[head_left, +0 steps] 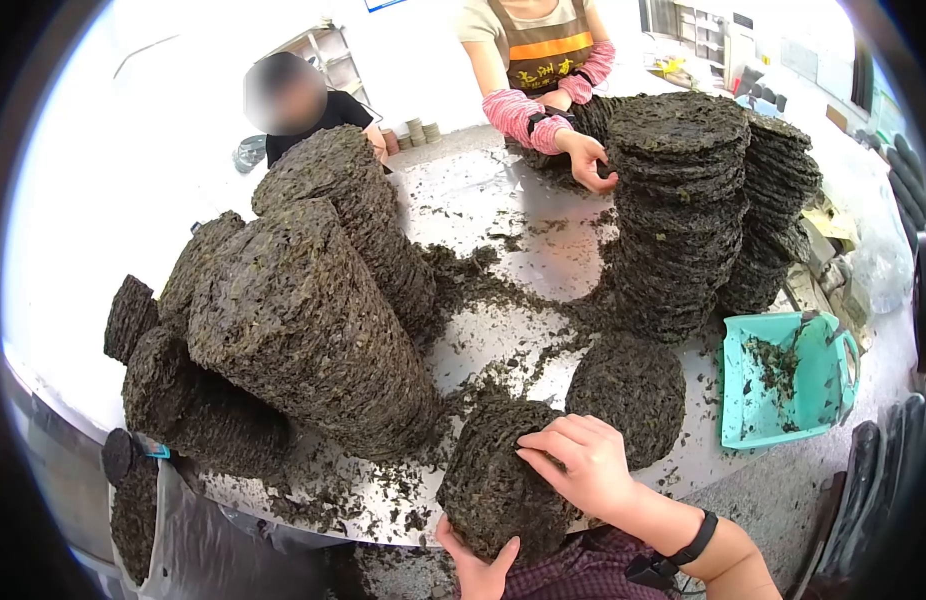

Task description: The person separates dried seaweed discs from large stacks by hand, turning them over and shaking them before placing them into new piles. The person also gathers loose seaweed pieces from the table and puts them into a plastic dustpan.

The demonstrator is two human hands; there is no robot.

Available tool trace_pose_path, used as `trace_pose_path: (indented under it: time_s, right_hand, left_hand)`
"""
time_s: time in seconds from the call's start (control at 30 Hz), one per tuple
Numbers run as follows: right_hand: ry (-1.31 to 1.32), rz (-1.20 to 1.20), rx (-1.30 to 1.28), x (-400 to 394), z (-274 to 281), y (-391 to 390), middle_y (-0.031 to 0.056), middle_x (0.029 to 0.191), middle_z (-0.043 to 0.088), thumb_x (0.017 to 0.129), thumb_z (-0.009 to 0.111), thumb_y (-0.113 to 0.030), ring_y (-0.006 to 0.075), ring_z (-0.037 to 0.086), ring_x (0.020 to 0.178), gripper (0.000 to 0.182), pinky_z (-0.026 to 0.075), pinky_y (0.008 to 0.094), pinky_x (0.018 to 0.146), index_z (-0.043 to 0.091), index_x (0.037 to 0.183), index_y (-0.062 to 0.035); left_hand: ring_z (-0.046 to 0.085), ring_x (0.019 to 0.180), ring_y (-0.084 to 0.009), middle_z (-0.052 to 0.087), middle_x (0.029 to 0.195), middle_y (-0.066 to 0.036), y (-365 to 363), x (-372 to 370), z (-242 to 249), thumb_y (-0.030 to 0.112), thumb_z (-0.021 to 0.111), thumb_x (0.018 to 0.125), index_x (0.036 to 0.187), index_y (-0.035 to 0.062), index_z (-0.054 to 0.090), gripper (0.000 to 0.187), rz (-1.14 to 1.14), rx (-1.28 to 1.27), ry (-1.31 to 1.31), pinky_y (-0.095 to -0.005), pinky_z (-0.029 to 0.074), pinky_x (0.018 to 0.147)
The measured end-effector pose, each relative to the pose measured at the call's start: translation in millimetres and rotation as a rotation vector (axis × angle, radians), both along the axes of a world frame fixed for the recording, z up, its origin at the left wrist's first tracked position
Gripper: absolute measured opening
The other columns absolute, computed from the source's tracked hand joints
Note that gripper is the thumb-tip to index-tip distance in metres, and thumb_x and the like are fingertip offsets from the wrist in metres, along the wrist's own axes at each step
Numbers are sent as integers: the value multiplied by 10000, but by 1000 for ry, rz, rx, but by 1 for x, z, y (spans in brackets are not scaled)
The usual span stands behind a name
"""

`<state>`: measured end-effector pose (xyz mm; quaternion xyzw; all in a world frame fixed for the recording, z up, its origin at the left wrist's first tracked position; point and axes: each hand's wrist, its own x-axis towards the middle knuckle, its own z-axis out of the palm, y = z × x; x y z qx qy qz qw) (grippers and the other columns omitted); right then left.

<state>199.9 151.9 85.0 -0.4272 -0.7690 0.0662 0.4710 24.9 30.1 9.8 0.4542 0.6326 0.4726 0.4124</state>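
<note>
A dark, rough round cake of dried seaweed (498,480) is tilted up at the table's near edge. My left hand (478,565) grips its lower edge, with the thumb on the near face and the other fingers partly hidden. Over its upper right face, my right hand (588,460) has thumb and fingertips pinched together, touching the surface. Whatever is between those fingertips is too small to make out. Just beyond my right hand, a second round seaweed cake (628,400) lies flat on the table.
Tall seaweed stacks stand at the left (303,320) and right (678,210). Loose flakes litter the metal table (473,190). A turquoise dustpan-like tray (738,400) holds scraps at the right. Across the table, a person in pink sleeves (523,115) works; another person (318,115) sits at the far left.
</note>
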Motion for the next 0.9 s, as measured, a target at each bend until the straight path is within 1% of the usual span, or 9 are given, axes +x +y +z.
trace_pose_path:
  time_s: [0.33, 0.47, 0.57, 0.6, 0.67, 0.73, 0.8, 0.83, 0.9]
  right_hand:
    - [-228, -121, -134, 11, 25, -5, 15, 713, 571, 793, 700, -115, 184, 621, 649, 93, 492, 306, 567, 611, 820, -106]
    - [439, 45, -600, 48, -2, -23, 46, 804, 626, 845, 677, -35, 115, 642, 708, 80, 516, 276, 636, 601, 853, -12]
    - [780, -252, -624, 109, -53, -40, 17, 831, 625, 868, 633, -59, 114, 610, 756, 17, 504, 287, 695, 626, 881, -52]
    - [607, -567, -442, 170, -130, -42, 16, 860, 621, 908, 590, -118, 121, 589, 768, 70, 500, 305, 709, 625, 951, -75]
    - [1454, -814, -257, 200, -63, -51, 77, 1051, 624, 948, 568, -159, 197, 607, 947, 413, 488, 321, 807, 469, 1321, -13]
    - [1577, -812, -134, 257, -110, -71, 131, 1190, 616, 942, 607, -203, 221, 608, 1052, 607, 495, 326, 831, 339, 1437, 23]
    - [1432, -692, -357, 211, -76, -83, 148, 1210, 632, 918, 638, -187, 216, 644, 1009, 573, 511, 317, 843, 416, 1403, 22]
    - [1196, -638, -625, 192, -76, -92, 117, 1175, 659, 900, 633, -142, 183, 662, 943, 493, 515, 310, 841, 502, 1357, -12]
    - [591, -244, -767, 124, -49, -97, 90, 1224, 657, 886, 639, -189, 194, 656, 1040, 455, 505, 351, 937, 568, 1325, -96]
  left_hand:
    - [300, 1304, -352, 220, 1438, -247, -2, 4, -2, 181, 771, 813, 1468, 24, 74, 968, -84, 66, 111, -501, 307, 1066]
    - [295, 1362, -353, 196, 1514, -242, 3, -3, 0, 157, 775, 809, 1522, 8, -18, 1076, 9, -59, -81, -469, 276, 1113]
    - [258, 1419, -324, 184, 1564, -215, 6, -16, -16, 128, 761, 827, 1541, 32, -105, 1127, 94, -166, -352, -431, 255, 1144]
    - [373, 1322, -280, 233, 1554, -164, 8, -19, -17, 101, 733, 849, 1558, 92, -98, 1092, 128, -231, -432, -401, 367, 1065]
    - [466, 1143, -220, 279, 1536, -116, 10, -28, -16, 92, 706, 872, 1568, 162, -96, 1064, 179, -314, -537, -360, 461, 921]
    - [490, 936, -221, 412, 1399, -95, 11, -38, -27, 71, 682, 886, 1575, 176, 69, 928, 312, -364, -763, -317, 462, 790]
    - [513, 1032, -256, 446, 1360, -104, 15, -39, -32, 72, 666, 895, 1560, 184, 132, 860, 222, -263, -850, -378, 485, 872]
    - [480, 1196, -322, 438, 1389, -128, 15, -53, -53, 113, 667, 896, 1544, 195, 153, 832, 197, -341, -779, -497, 479, 990]
    - [460, 1234, -340, 429, 1403, -130, 19, -42, -44, 138, 677, 890, 1533, 184, 184, 812, 166, -326, -758, -520, 459, 1013]
